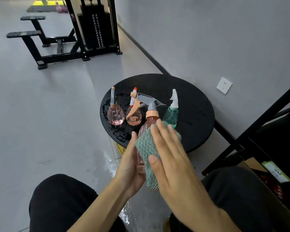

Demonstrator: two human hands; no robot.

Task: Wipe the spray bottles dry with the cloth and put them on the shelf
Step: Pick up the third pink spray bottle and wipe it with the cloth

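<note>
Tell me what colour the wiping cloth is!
The cloth is grey-green, seen in the head view.

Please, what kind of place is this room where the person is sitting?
Most likely a gym: a black weight-stack machine stands by the wall, and pink kettlebells sit at the far end near a yellow-edged mat.

Translucent ribbed pink bottle (149, 122), orange collar, grey trigger head; grey-green cloth (146, 148), zigzag knit pattern; teal bottle (171, 115), white sprayer; round pink bottle (115, 116), grey-and-orange top; peach-pink bottle (134, 119), white sprayer tipped red; black counter (192, 101); white socket (224, 85) on pale grey wall (224, 39)
</note>
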